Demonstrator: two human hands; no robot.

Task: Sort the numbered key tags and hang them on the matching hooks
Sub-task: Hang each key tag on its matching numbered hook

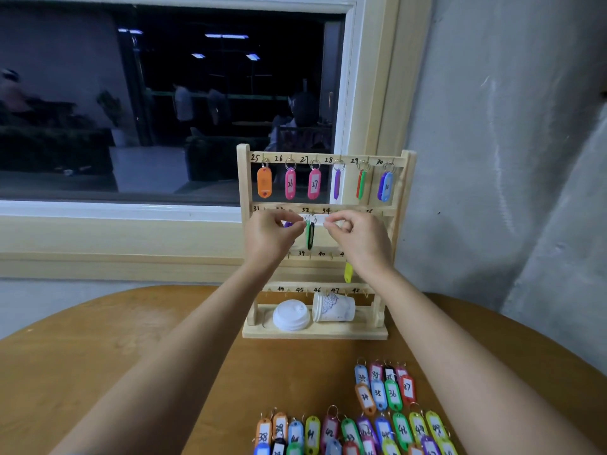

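A wooden key rack (pixel 243 178) stands at the table's far edge, with hooks numbered from 25 upward. Its top row carries orange (pixel 264 182), pink (pixel 290 183), pink 27 (pixel 314 183), purple (pixel 337 184), red-green (pixel 361 184) and blue (pixel 386 186) tags. A green and a black tag (pixel 309 235) hang at hook 33. My left hand (pixel 274 236) is pinched just left of that ring, a purple tag (pixel 288 224) showing inside its fingers. My right hand (pixel 356 236) is pinched near hook 34; what it holds is hidden. A yellow tag (pixel 348 272) shows below its wrist.
Several sorted tags (pixel 384 390) numbered 34 to 37 lie on the round wooden table (pixel 131 356), with a longer row (pixel 354 431) from 38 upward at the near edge. A white lid (pixel 291 315) and a tipped paper cup (pixel 333 308) rest on the rack's base. Window and wall stand behind.
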